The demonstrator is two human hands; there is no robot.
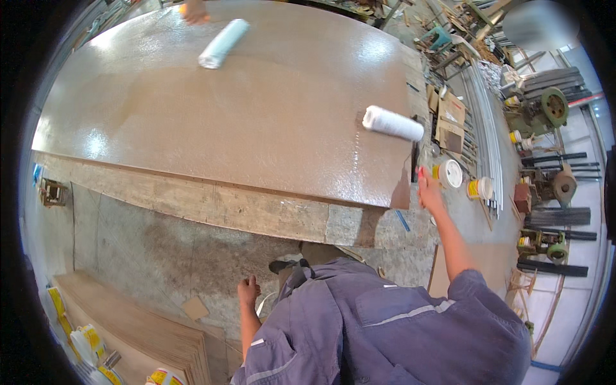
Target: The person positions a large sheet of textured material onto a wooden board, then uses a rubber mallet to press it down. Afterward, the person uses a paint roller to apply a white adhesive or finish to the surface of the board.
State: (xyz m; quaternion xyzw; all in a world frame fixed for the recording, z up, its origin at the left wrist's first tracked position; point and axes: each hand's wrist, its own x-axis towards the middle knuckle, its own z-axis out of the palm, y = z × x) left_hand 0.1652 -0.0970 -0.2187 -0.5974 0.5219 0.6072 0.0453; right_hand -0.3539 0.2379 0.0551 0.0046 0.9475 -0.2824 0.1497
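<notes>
My right hand [428,189] is closed round the red handle of a paint roller [393,123]. Its white fluffy sleeve rests near the right end of a large brown board [256,122], whose surface shines wet. A line of whitish marks runs down the board below the sleeve. My left hand [249,290] hangs low beside my body, away from the board, with its fingers curled in and nothing seen in them. At the far left, another person's hand [194,11] is by a second white roller [223,43] on the same board.
The board lies on a worn wooden support [224,204]. White buckets [451,173] and flattened cardboard [450,122] stand to the right, near long metal pipes [491,128]. Stacked brown sheets [128,321] fill the lower left, with more buckets [88,341] beside them.
</notes>
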